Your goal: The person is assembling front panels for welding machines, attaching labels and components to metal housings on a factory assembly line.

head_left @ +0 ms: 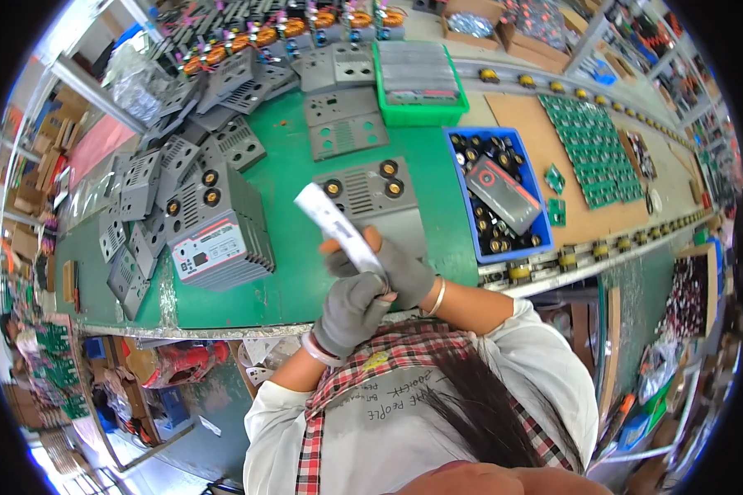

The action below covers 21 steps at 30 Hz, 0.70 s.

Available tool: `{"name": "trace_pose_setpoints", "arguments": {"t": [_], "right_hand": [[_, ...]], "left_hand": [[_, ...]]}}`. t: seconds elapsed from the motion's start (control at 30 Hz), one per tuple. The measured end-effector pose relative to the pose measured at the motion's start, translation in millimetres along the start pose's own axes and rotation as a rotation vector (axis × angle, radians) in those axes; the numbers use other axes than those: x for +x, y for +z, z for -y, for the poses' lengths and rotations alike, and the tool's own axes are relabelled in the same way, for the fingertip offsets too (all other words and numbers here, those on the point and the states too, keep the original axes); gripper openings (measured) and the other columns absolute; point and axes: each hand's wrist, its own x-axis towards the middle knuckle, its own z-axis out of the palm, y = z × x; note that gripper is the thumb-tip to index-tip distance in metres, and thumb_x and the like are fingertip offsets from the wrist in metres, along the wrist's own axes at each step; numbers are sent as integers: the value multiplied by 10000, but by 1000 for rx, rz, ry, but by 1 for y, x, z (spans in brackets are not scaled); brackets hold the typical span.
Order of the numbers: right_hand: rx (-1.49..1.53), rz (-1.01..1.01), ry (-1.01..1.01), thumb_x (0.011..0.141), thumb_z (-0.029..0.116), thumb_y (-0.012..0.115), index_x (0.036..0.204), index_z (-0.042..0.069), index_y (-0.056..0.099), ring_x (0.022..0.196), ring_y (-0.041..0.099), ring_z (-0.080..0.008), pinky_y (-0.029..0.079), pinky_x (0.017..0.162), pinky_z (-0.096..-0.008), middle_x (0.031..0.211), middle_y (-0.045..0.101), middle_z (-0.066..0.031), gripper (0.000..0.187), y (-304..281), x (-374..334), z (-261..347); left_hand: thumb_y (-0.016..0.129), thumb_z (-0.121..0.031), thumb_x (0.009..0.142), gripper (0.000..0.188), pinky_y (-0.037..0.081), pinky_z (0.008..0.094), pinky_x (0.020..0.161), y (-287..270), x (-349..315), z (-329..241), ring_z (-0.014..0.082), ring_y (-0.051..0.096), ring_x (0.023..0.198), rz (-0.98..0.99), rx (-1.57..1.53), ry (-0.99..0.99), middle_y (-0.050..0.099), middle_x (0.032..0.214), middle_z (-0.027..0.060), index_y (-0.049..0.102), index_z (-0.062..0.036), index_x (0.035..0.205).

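Observation:
A long white strip (340,228), which looks like paper or film with a small dark mark on it, slants up and away from my hands. My gloved left hand (348,315) is closed, pinching near the strip's lower end. My right hand (400,268), in a grey glove with bare fingertips, curls behind the strip and grips it too. Just beyond, a grey metal panel (403,221) with slots and black-and-gold round terminals (395,188) lies on the green table (293,280); my right hand partly covers it.
At left stand stacked grey casings (219,247) with labelled fronts, beside a heap of loose panels (153,186). A blue bin (516,254) of terminals carries a labelled plate (504,196). Behind are a green bin (425,117) and another panel (347,136); circuit boards (586,148) lie right.

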Motion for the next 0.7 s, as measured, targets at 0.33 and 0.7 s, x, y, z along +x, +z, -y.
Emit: {"name": "trace_pose_setpoints", "arguments": {"t": [0.33, 0.7], "right_hand": [[202, 126, 486, 857, 513, 442, 1212, -2, 460, 716, 543, -77, 451, 573, -200, 1006, 568, -75, 626, 4, -17, -11], [255, 35, 322, 835, 456, 542, 1152, -20, 444, 758, 524, -78, 471, 662, -221, 970, 533, -52, 580, 9, -12, -26]], "left_hand": [[575, -65, 809, 116, 466, 229, 506, -13, -10, -16, 118, 585, 538, 206, -372, -465, 617, 639, 88, 558, 35, 754], [634, -134, 765, 147, 436, 263, 463, -9, -17, -19, 184, 595, 474, 81, -353, -593, 585, 538, 87, 582, -3, 722]]}}
